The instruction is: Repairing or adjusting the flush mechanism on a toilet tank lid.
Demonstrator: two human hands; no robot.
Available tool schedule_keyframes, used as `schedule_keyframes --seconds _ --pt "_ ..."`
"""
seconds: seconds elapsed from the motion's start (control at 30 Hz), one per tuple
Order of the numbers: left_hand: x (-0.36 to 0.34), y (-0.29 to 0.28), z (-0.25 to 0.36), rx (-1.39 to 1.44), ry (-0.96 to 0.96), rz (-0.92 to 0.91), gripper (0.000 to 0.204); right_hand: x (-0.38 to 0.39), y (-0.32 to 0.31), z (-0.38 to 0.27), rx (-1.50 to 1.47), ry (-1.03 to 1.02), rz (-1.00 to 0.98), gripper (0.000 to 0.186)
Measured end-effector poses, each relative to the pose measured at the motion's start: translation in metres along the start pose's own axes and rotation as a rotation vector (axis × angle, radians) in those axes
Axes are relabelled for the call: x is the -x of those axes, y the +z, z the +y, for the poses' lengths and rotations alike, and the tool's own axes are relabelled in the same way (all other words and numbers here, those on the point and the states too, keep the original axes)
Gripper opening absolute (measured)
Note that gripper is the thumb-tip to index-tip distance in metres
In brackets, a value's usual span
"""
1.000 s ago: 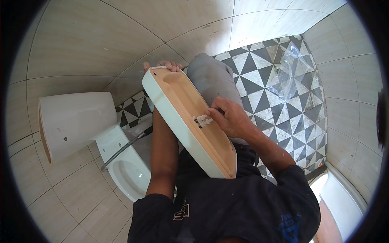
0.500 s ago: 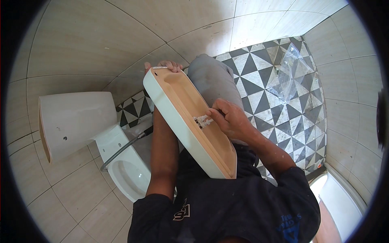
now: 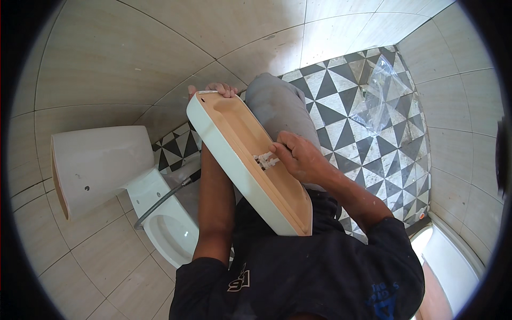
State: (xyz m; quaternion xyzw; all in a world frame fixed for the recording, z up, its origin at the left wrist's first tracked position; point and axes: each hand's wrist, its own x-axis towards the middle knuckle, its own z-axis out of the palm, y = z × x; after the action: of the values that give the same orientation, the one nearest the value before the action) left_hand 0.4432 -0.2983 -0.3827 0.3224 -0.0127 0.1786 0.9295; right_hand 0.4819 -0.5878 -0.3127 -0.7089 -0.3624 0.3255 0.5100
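The floor (image 3: pixel 349 130) has a pattern of dark and white triangles (some places look stained). On it lies a transparent plastic bag (image 3: pixel 380 98); a small orange object (image 3: pixel 422 216) is at the floor's edge.

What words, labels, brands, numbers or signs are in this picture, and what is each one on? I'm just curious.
Dark shirt, person's left side: a beige-outlined print; wording not copied here.
Dark shirt, person's right side: blue lettering with an angular emblem, partly blurred; wording not copied here.
Ceramic piece in the hands: no text visible.
Clear plastic bag on the floor: no text can be made out.
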Motion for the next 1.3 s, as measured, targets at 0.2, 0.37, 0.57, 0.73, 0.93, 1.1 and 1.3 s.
schedule_keyframes --seconds 0.2,0.37,0.57,0.73,0.93,1.1,1.3 --pt "0.001 -0.009 0.002 -0.050 -0.002 -0.038 0.088 0.002 0.009 0.007 -0.024 -0.033 0.044 0.029" --pt "0.002 -0.006 0.000 -0.057 -0.005 -0.048 0.088 0.001 0.009 0.021 0.054 -0.188 0.030 0.021" --pt "0.008 -0.009 0.004 -0.099 0.003 -0.052 0.087 -0.007 -0.007 0.001 0.024 -0.228 -0.050 0.017" --pt "0.007 -0.003 0.002 -0.081 0.007 -0.026 0.087 -0.017 -0.030 -0.019 0.176 0.082 -0.230 0.020" --pt "0.007 -0.002 0.002 -0.075 0.007 -0.023 0.086 -0.006 -0.016 -0.009 0.122 -0.012 -0.140 0.026" --pt "0.007 -0.004 0.002 -0.066 0.002 -0.057 0.086 -0.004 -0.009 -0.016 -0.108 -0.002 -0.016 0.032" --pt "0.004 -0.004 0.000 -0.054 0.008 -0.046 0.086 -0.006 -0.008 -0.006 0.258 0.053 -0.167 0.022"
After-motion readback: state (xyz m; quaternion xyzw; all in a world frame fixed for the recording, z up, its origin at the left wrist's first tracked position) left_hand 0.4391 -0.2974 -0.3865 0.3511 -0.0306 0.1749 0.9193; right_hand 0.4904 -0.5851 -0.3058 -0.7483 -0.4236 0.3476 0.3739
